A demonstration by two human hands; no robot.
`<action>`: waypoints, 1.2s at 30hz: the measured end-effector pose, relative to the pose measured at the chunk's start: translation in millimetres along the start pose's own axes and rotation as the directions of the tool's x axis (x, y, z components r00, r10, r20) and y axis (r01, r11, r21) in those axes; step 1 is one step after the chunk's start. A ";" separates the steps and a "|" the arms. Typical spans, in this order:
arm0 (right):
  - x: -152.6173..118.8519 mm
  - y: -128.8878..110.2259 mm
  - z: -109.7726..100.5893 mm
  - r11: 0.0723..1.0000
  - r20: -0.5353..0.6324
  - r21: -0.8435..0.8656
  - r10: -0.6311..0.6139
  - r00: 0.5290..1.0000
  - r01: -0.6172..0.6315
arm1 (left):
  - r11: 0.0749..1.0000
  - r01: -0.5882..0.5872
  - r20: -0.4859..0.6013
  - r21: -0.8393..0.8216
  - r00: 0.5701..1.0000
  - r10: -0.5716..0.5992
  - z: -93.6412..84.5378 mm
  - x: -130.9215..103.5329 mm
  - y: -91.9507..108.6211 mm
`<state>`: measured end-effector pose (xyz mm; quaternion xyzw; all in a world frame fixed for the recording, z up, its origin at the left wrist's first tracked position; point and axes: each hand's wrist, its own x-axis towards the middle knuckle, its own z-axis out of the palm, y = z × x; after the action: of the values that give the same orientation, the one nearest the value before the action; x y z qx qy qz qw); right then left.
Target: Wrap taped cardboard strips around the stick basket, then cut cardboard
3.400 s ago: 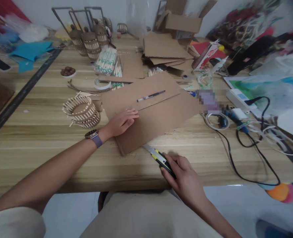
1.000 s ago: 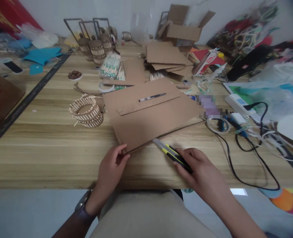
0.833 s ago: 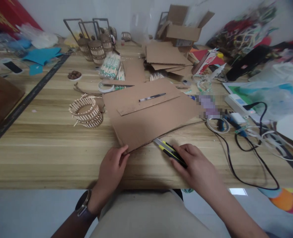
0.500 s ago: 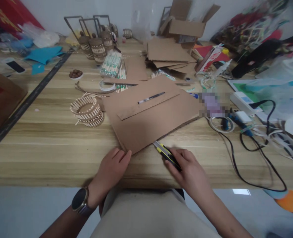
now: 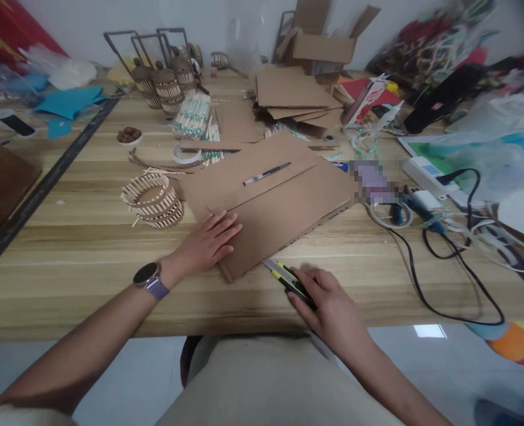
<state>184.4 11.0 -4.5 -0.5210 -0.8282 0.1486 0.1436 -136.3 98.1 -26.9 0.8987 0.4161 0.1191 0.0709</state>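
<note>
My left hand (image 5: 209,241) lies flat with fingers stretched on the left part of a brown cardboard sheet (image 5: 284,213). In my right hand (image 5: 328,299) is a yellow and black utility knife (image 5: 291,283), its blade out and its tip by the sheet's near edge. A pen (image 5: 266,173) rests on a cardboard strip (image 5: 239,195) on top of the sheet. Left of the sheet stands a small round basket (image 5: 153,200) of cardboard and short wooden sticks.
Behind the sheet are packs of wooden sticks (image 5: 193,115), a tape roll (image 5: 186,155) and stacked cardboard (image 5: 293,89). Lidded buckets with tall handles (image 5: 168,92) stand at the back left. A power strip (image 5: 428,174) and a black cable (image 5: 415,278) lie to the right.
My left hand has left the sheet's near corner and moved up onto its surface, flattening out. The knife has shifted slightly left and down in view, still in my right hand.
</note>
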 end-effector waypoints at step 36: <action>24.7 -12.8 -2.9 0.935 0.196 0.072 -0.356 0.914 0.348 | 0.999 0.032 0.033 0.000 0.999 -0.032 6.3 0.7 1.9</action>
<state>164.8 28.4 5.3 -0.3425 -0.9159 0.1883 0.0907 -132.7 97.2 -32.4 0.8938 0.4291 0.1031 0.0797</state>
